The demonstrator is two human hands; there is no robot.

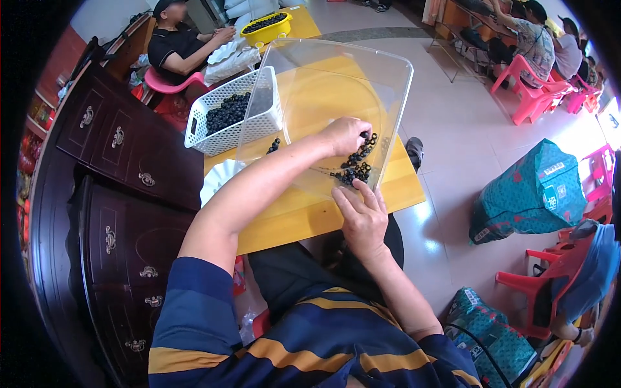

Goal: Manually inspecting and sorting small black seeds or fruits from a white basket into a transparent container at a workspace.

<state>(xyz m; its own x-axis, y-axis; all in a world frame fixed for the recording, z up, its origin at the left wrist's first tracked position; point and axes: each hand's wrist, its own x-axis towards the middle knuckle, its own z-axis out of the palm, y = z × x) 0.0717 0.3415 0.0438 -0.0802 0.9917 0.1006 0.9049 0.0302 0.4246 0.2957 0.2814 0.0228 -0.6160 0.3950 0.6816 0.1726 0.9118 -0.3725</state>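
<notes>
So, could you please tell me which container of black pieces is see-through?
The large clear tub by the right hand; the basket is white and the far basin yellow.

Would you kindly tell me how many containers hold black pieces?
3: the clear bin in front, the white basket at its left, and the yellow basin farther back; others may be hidden.

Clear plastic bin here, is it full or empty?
Neither: the clear plastic bin is partly filled. Small black rings bunch toward its right side; the yellow table shows through much of its floor.
</notes>
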